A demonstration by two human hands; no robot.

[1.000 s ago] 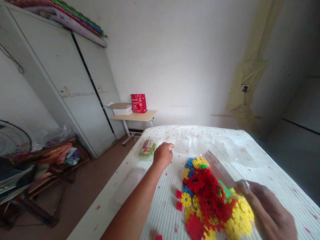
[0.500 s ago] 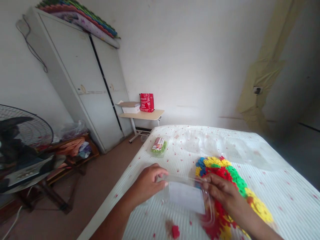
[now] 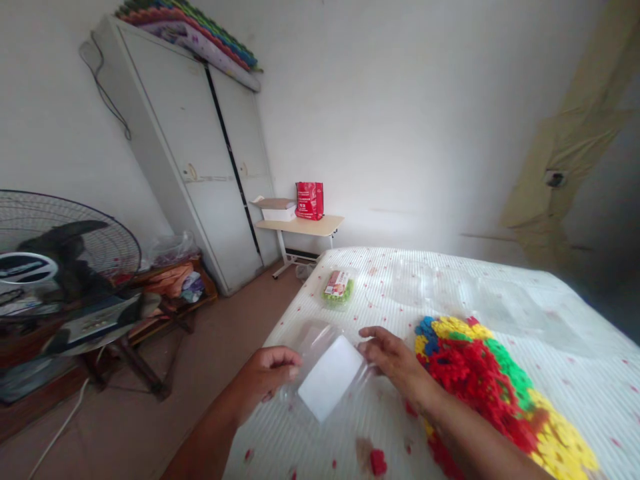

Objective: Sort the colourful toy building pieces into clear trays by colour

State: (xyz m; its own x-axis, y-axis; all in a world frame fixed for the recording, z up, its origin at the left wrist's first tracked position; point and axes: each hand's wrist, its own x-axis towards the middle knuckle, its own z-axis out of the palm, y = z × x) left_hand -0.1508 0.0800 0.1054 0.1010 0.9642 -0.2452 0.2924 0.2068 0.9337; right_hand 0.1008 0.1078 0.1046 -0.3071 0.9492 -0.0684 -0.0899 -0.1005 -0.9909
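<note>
Between my hands is a clear plastic container [image 3: 313, 347] with a white label [image 3: 331, 378] on it, tilted above the striped tablecloth. My left hand [image 3: 273, 373] is closed, pinching its left edge. At its right edge, my right hand [image 3: 393, 360] grips with thumb and fingers. Right of it lies a heap of small plastic pieces, with red pieces [image 3: 465, 373] in the middle and yellow [image 3: 560, 427], green [image 3: 510, 367] and blue [image 3: 426, 330] ones around them. A single red piece [image 3: 379, 461] lies near the front. Farther back sits a closed clear box of green pieces [image 3: 338, 288] with a printed label.
Several clear plastic containers [image 3: 480, 300] lie in a row along the back right of the table. Beyond the table are a small side table [image 3: 300, 227] with a red bag [image 3: 310, 200], a grey cabinet [image 3: 185, 153] and a black fan [image 3: 70, 233].
The clear container has turned and moved left with both hands, so its label now lies diagonally. My view has swung a little to the left.
</note>
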